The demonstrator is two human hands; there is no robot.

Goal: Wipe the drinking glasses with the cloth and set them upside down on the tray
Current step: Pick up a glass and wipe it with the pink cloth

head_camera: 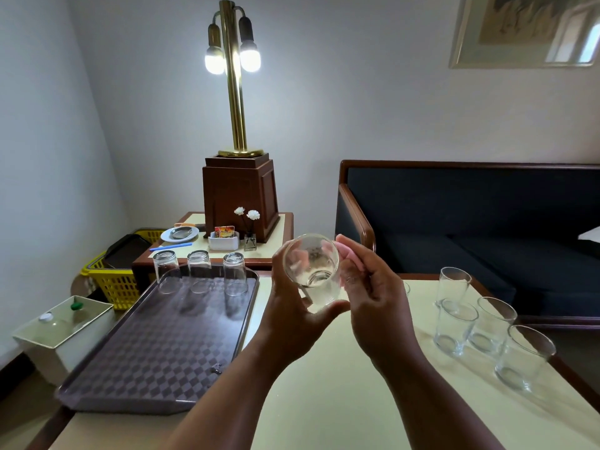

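- Head view: left grip [293,306] wraps the tilted glass [311,267]; right grip [370,287] pinches the pink cloth [344,251] at its rim.
- Turn glass against cloth, squeezing lightly.

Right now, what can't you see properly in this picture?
Head view:
- cloth: mostly hidden by the right hand and held glass.
- one glass: behind the right hand, only a sliver shows.
- framed picture: cut off by the top edge.
- packet writing: too small.
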